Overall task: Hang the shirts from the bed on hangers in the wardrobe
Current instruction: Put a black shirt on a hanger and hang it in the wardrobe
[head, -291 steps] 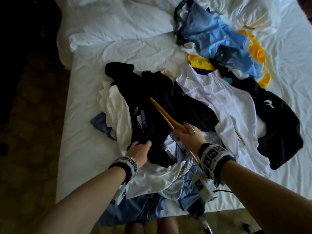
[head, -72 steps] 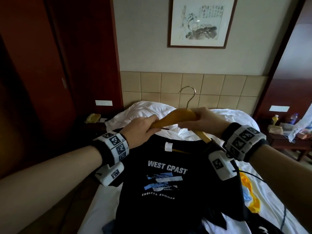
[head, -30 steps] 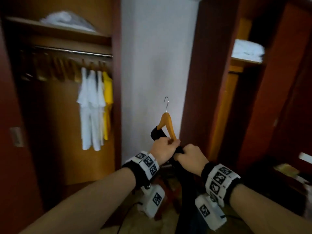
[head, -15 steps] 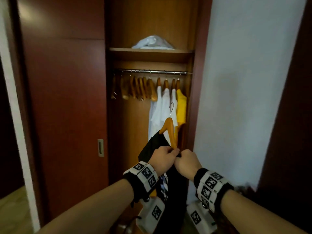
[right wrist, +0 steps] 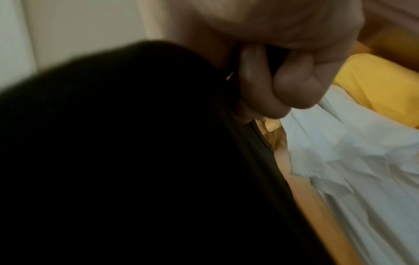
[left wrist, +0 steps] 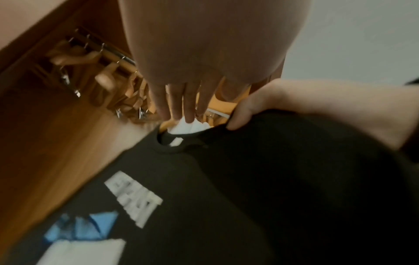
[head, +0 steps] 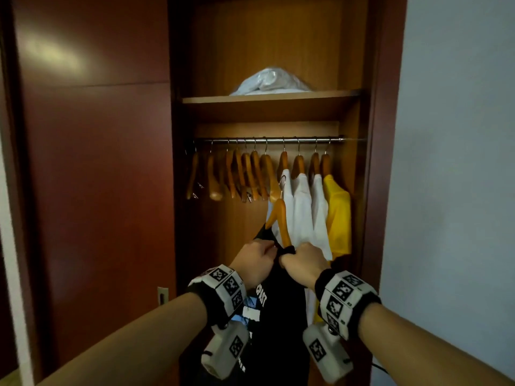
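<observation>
A black printed shirt hangs on a wooden hanger in front of the open wardrobe. My left hand grips the shirt at the collar, and my right hand has its fingers curled round the black fabric and hanger arm beside it. The hanger's metal hook points up, below the rail. In the left wrist view my left hand reaches to the collar of the black shirt. The right wrist view shows my right hand clenched on the dark shirt.
On the rail hang several empty wooden hangers at the left, three white shirts and a yellow shirt at the right. A white bag lies on the shelf above. A dark red wardrobe door stands left, a pale wall right.
I have come closer to the wardrobe, which now fills the view. Both hands keep the same hold on the shirt and hanger, now in front of the hung white shirts.
</observation>
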The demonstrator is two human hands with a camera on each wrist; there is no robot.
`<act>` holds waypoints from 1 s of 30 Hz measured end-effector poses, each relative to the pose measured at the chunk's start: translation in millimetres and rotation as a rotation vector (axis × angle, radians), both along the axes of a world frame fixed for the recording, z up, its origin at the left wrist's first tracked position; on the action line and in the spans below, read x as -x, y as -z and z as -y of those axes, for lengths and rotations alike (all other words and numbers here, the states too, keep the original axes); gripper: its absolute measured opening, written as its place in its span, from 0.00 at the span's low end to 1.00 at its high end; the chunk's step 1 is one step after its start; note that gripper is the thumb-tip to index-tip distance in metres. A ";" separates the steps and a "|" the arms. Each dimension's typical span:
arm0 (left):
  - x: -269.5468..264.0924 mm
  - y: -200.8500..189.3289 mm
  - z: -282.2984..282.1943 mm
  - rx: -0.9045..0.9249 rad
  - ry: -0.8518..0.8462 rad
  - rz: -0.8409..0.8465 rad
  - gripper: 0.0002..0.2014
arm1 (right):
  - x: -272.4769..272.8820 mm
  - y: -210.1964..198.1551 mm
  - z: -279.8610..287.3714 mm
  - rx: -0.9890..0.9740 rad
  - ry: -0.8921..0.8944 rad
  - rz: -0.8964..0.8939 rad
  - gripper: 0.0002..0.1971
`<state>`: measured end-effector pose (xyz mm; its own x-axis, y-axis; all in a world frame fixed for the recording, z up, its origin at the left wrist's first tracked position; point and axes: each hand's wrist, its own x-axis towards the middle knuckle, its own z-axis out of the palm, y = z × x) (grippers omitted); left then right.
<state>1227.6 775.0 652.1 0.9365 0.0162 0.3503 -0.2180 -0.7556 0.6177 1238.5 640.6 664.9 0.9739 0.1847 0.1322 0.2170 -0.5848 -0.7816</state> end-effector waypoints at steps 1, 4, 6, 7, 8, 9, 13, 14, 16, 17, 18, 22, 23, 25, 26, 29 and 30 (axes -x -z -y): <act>-19.8 -1.7 -7.0 -0.075 -0.006 0.012 0.16 | -14.4 -1.8 -3.8 -0.001 0.021 -0.003 0.16; -74.4 -9.5 -24.9 -0.356 -0.043 0.028 0.21 | -51.6 -1.6 -12.0 0.004 0.059 0.000 0.14; -104.4 -21.4 -31.8 -0.538 -0.090 0.045 0.26 | -71.4 1.2 -15.0 0.028 0.085 0.010 0.13; -118.7 -26.9 -35.5 -0.603 -0.106 0.062 0.30 | -80.2 2.0 -17.0 0.041 0.100 0.013 0.13; -131.7 -32.3 -38.4 -0.654 -0.116 0.080 0.33 | -88.3 2.9 -19.1 0.054 0.120 0.018 0.13; -147.8 -37.6 -41.6 -0.700 -0.122 0.100 0.35 | -97.2 3.1 -21.9 0.062 0.140 0.026 0.13; -207.5 -59.8 -51.3 -0.906 -0.087 0.173 0.38 | -129.5 -0.3 -38.4 0.052 0.165 0.044 0.16; -222.1 -64.5 -52.5 -0.950 -0.072 0.220 0.39 | -136.0 -2.2 -42.1 0.057 0.170 0.048 0.17; -245.2 -70.0 -56.2 -1.012 -0.054 0.307 0.36 | -147.3 -5.0 -49.7 0.063 0.184 0.054 0.19; -254.1 -72.7 -60.0 -1.018 -0.051 0.341 0.33 | -152.3 -6.8 -53.2 0.065 0.184 0.059 0.19; -260.6 -75.5 -64.8 -1.012 -0.047 0.362 0.29 | -156.0 -10.1 -57.2 0.067 0.180 0.060 0.20; -275.3 -83.5 -84.9 -1.032 -0.010 0.354 0.23 | -178.2 -36.5 -71.2 0.093 0.184 0.050 0.18; -276.8 -83.8 -88.6 -1.051 0.000 0.343 0.23 | -187.3 -46.0 -74.9 0.111 0.196 0.063 0.15; -280.8 -82.8 -95.6 -1.084 -0.010 0.346 0.23 | -207.1 -66.9 -81.8 0.159 0.240 0.109 0.09; -283.4 -83.0 -98.4 -1.091 -0.025 0.357 0.23 | -218.5 -76.2 -84.6 0.185 0.239 0.130 0.23; -291.3 -83.6 -104.2 -1.075 -0.081 0.344 0.27 | -249.5 -103.6 -95.8 0.244 0.268 0.180 0.40; -293.8 -84.0 -104.8 -1.078 -0.107 0.324 0.30 | -257.8 -112.7 -100.8 0.254 0.286 0.182 0.34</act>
